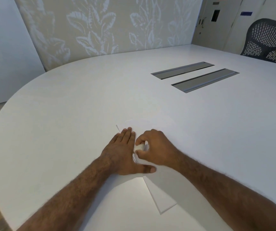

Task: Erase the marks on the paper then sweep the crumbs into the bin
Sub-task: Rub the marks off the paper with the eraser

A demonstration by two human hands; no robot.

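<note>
A white sheet of paper (163,195) lies on the white table (77,104), hard to tell from the tabletop; its left edge and near corner show. My left hand (123,152) lies flat on the paper's left edge, fingers together, thumb stretched to the right. My right hand (157,148) is closed around a small white eraser (139,147), which is pressed against the paper just right of my left fingers. A faint dark line shows below the eraser. No bin or crumbs are visible.
Two grey cable hatches (183,70) (205,80) are set into the table at the far right. A dark mesh office chair (269,40) stands beyond the far right edge. A leaf-patterned wall (100,25) runs behind the table.
</note>
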